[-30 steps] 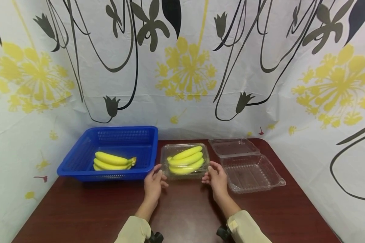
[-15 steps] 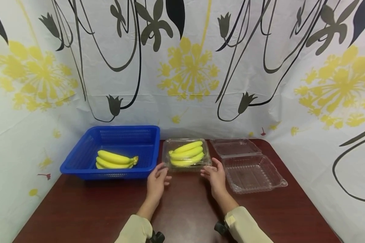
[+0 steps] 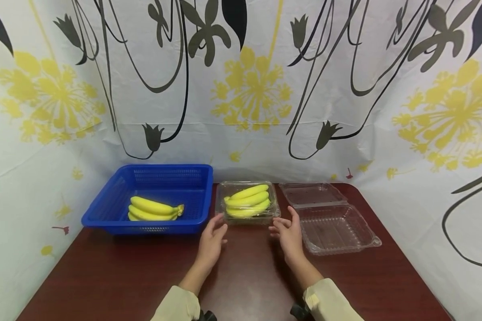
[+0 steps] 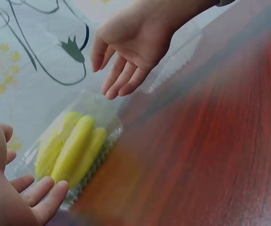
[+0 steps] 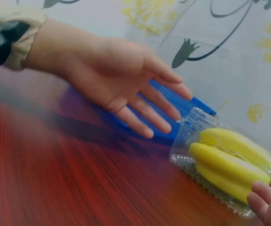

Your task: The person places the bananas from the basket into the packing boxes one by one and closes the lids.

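A closed clear plastic clamshell box (image 3: 221,196) with a bunch of yellow bananas (image 3: 248,201) inside stands at the back middle of the table. Near its front left corner is my left hand (image 3: 211,240), fingers relaxed and holding nothing. My right hand (image 3: 288,234) hovers by the front right corner with its fingers loosely extended, also holding nothing. Both wrist views show the palms turned inward and the bananas (image 4: 71,148) under the transparent lid.
To the left, a blue plastic basket (image 3: 146,227) holds another bunch of bananas (image 3: 152,208). On the right lies a second clear clamshell box (image 3: 333,229), its lid (image 3: 313,195) folded back toward the wall. A patterned curtain (image 3: 257,147) rises behind the dark red table (image 3: 249,276).
The clamshell box with bananas has slid back toward the curtain. My hands, which were at its front corners, have come away from it with fingers loosened.
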`<state>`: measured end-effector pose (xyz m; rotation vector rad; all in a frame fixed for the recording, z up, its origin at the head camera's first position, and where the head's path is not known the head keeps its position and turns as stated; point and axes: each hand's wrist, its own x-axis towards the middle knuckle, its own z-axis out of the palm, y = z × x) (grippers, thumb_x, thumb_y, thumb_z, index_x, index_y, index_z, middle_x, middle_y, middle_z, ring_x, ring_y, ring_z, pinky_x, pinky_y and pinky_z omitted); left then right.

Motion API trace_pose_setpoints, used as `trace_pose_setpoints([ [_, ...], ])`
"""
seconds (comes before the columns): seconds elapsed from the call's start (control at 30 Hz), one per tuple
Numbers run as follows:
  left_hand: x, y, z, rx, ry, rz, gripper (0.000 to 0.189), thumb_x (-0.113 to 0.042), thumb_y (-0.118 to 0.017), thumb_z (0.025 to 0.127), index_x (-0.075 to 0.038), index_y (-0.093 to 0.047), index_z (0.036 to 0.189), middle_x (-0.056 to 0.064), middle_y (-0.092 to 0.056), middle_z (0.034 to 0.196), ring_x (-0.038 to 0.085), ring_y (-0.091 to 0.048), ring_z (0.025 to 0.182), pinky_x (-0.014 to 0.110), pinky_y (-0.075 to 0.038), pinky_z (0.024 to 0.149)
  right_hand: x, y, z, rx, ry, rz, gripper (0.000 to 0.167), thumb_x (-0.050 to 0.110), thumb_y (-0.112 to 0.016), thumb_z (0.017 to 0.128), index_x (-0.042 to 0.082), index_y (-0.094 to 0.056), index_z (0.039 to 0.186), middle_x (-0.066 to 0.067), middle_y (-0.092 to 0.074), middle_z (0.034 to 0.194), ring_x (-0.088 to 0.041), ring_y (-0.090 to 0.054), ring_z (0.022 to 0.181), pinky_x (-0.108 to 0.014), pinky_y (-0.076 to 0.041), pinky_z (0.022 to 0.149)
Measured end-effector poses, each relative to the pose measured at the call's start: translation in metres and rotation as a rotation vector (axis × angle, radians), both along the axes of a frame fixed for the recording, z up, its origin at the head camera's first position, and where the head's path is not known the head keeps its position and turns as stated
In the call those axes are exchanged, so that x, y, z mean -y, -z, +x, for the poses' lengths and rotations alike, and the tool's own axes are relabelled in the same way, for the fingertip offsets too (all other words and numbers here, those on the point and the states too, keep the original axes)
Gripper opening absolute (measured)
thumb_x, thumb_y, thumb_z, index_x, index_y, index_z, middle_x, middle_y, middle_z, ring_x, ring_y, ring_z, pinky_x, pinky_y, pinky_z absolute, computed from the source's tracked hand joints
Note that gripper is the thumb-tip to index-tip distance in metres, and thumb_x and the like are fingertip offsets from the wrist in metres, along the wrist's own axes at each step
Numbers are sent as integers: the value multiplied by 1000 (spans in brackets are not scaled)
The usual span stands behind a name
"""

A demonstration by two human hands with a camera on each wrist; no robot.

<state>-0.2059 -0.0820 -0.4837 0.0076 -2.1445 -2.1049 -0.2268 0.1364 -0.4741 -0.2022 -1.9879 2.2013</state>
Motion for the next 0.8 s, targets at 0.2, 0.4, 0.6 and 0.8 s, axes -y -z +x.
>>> trace_pose_setpoints([
  [0.2, 3, -16, 10, -127, 72, -97, 44, -14, -56, 99, -9, -48, 142, 19, -44, 142, 31, -57, 111, 50, -52, 84, -5, -3, 9, -130, -75, 248, 69, -5, -57, 92, 12, -27, 152, -27, -58, 120, -32, -65, 93, -33, -55, 76],
  [0.4, 12, -33, 15, -301, 134, -217, 48, -7, -58, 97, -11, -46, 143, 13, -43, 144, 33, -52, 118, 44, -51, 88, -12, -8, 11, -293, -95, 548, 72, -2, -66, 88, 20, -34, 149, -17, -63, 123, -24, -65, 96, -33, -53, 74],
  [0.6, 23, -43, 14, -468, 256, -302, 57, -7, -65, 92, -12, -44, 145, 10, -36, 150, 29, -46, 126, 48, -48, 93, -23, -14, 8, -478, -60, 831, 83, -1, -74, 81, 20, -34, 150, -14, -61, 125, -28, -63, 102, -48, -51, 80],
  [0.8, 34, -50, 15, -509, 293, -518, 61, -21, -66, 93, -25, -40, 148, 0, -28, 155, 24, -35, 136, 52, -42, 100, -36, -11, 6, -626, 26, 1042, 90, 5, -82, 75, 16, -35, 151, -10, -59, 126, -30, -58, 108, -50, -50, 83],
])
